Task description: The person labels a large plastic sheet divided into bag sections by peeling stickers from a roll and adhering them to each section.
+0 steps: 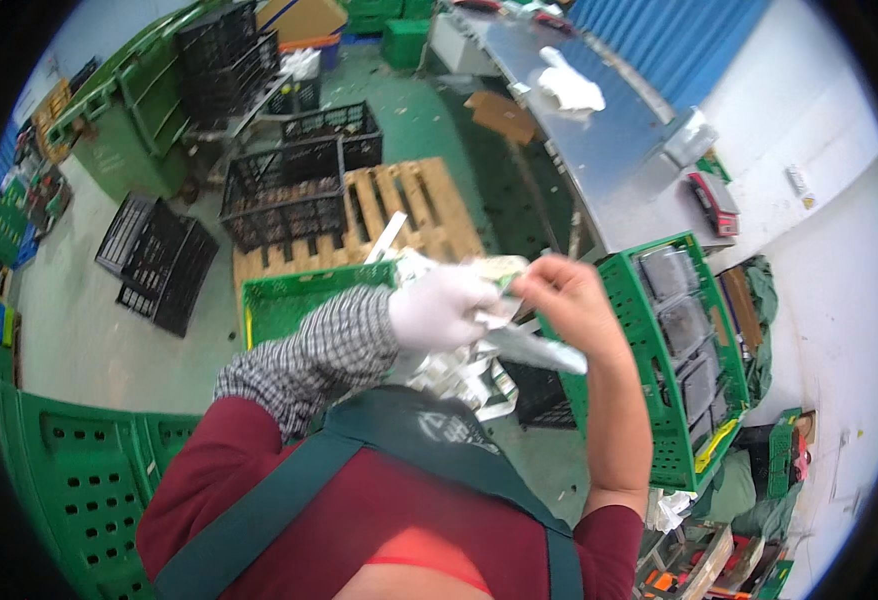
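My left hand (439, 309), in a white glove with a checked sleeve cover, is closed on a crumpled white piece of packaging (495, 319) with a clear plastic part (533, 349) below it. My bare right hand (570, 300) pinches the upper edge of the packaging between thumb and fingers. Both hands are close together and blurred. Beneath them lies a heap of white and green paper or film strips (458, 379). A green plastic crate (311, 277) stands behind my left forearm.
A green crate (623, 300) of clear plastic containers (683, 326) stands at right. Black crates (281, 202) sit on and around a wooden pallet (439, 195). A steel table (559, 157) bears a white cloth-like item (570, 90). A green wheeled bin (128, 142) stands at upper left.
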Demonstrator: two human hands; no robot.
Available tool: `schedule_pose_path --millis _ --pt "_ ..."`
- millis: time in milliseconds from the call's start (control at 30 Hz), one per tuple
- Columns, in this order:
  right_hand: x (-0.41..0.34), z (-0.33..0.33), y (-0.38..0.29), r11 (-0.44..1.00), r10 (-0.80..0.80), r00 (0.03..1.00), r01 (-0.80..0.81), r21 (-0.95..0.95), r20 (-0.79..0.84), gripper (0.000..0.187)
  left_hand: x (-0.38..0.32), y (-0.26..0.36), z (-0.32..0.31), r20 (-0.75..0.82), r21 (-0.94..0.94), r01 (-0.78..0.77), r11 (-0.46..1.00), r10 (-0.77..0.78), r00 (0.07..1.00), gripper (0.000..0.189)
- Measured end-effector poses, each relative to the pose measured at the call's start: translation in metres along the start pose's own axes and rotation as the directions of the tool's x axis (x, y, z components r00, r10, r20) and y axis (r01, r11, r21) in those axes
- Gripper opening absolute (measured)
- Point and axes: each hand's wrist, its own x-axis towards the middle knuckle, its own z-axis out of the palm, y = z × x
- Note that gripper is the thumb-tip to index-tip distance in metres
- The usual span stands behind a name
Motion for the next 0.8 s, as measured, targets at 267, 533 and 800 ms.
schedule_pose_path --millis 267,533,800 --pt "0.017 0.001 -0.022 0.972 -0.157 0.976 0.180 0.149 -0.154 0.031 0.008 -0.004 -0.033 -0.108 -0.292 0.206 0.934 -0.247 0.963 0.012" --pt "-0.012 -0.004 -0.001 0.893 -0.115 0.993 0.105 -0.437 0.002 0.011 -0.018 -0.014 -0.048 -0.141 -0.436 0.431 0.790 -0.533 0.835 0.022" --pt "-0.018 -0.014 0.005 0.923 -0.019 0.998 0.040 -0.384 0.058 0.008 -0.029 -0.014 -0.019 -0.112 -0.775 0.262 0.575 -0.534 0.838 0.027"
